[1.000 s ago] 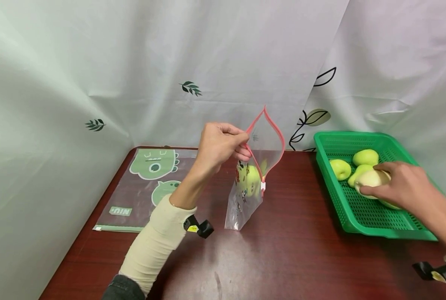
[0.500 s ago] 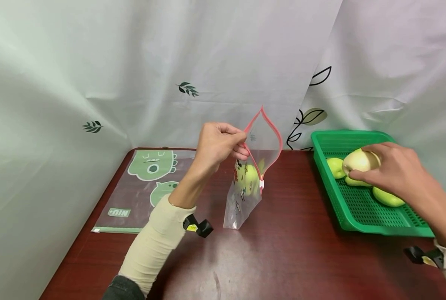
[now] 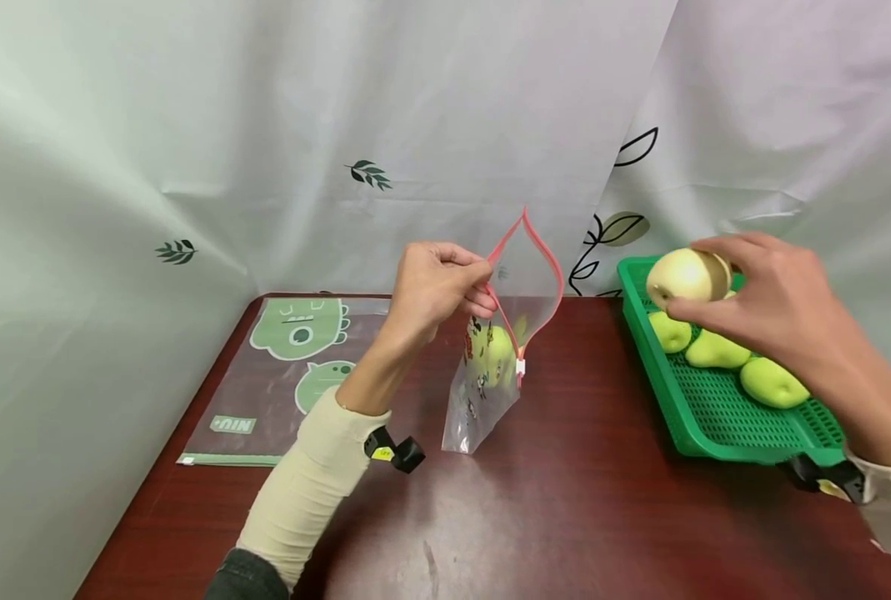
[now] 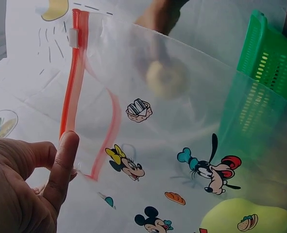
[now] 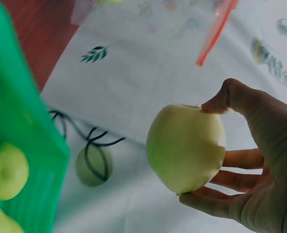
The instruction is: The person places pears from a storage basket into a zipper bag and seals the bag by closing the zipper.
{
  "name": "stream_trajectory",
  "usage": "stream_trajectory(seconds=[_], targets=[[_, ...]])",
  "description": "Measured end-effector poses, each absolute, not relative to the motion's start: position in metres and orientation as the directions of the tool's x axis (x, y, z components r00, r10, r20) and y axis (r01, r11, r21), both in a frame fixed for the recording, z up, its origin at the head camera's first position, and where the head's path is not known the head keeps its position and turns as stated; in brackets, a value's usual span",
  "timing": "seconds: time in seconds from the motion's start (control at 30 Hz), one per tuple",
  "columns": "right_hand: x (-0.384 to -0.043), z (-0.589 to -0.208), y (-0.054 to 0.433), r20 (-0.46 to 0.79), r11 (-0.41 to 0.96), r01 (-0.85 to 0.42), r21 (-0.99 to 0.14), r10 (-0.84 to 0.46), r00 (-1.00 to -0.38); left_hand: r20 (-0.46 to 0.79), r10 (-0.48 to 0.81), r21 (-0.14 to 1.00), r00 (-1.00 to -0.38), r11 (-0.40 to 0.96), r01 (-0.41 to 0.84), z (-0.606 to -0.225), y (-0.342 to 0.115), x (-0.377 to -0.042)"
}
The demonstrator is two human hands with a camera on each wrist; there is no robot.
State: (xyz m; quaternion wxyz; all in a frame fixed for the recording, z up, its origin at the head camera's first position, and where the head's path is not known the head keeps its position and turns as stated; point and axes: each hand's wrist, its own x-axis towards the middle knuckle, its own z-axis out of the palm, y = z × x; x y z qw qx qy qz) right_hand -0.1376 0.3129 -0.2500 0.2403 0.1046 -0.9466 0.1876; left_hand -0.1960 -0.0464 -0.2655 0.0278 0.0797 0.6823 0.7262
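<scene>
My left hand [image 3: 445, 283] pinches the red zip edge of a clear zipper bag [image 3: 483, 412], whose mouth gapes in a diamond shape. Cartoon prints cover the bag's side [image 4: 133, 126] in the left wrist view. A green fruit [image 3: 499, 354] shows through the plastic inside it. Over the green basket, my right hand [image 3: 768, 292] grips a pale yellow-green apple [image 3: 681, 275] between thumb and fingertips. The right wrist view shows the apple [image 5: 184, 148] held at its top and underside, with the bag's red strip [image 5: 216, 34] beyond.
The green plastic basket [image 3: 678, 417] stands at the right with a round green fruit [image 3: 670, 332], a green pear [image 3: 715, 350] and an oval green fruit [image 3: 773, 383]. A flat zipper bag [image 3: 265, 425] with green monster prints lies at the left. A white curtain [image 3: 302, 125] hangs behind the table.
My right hand has lifted the apple up from the basket and brought it left, toward the bag. My left hand keeps its pinch on the bag, nearly still.
</scene>
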Motion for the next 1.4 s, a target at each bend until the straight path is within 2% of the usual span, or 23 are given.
stream_trajectory(seconds=[0.23,0.43,0.8,1.03,1.4], targets=[[-0.138,-0.235,0.284,0.619,0.841,-0.415,-0.347,-0.127,-0.775,0.083,0.159,0.995,-0.984,-0.064,0.073,-0.266,-0.045,-0.197],[-0.140,-0.227,0.261,0.713,0.755,-0.568,-0.329,-0.196,-0.673,0.079,0.173,0.995,-0.982,-0.075,0.067,-0.266,-0.044,-0.197],[-0.144,-0.218,0.223,0.742,0.651,-0.707,-0.276,-0.322,-0.588,0.054,0.218,0.996,-0.974,-0.086,0.036,-0.265,-0.041,-0.197],[-0.147,-0.227,0.204,0.712,0.620,-0.730,-0.286,-0.373,-0.596,0.063,0.214,0.995,-0.975,-0.084,0.046,-0.265,-0.039,-0.196],[-0.148,-0.233,0.195,0.658,0.648,-0.712,-0.272,-0.415,-0.629,0.041,0.260,0.998,-0.965,-0.052,0.028,-0.264,-0.038,-0.196]])
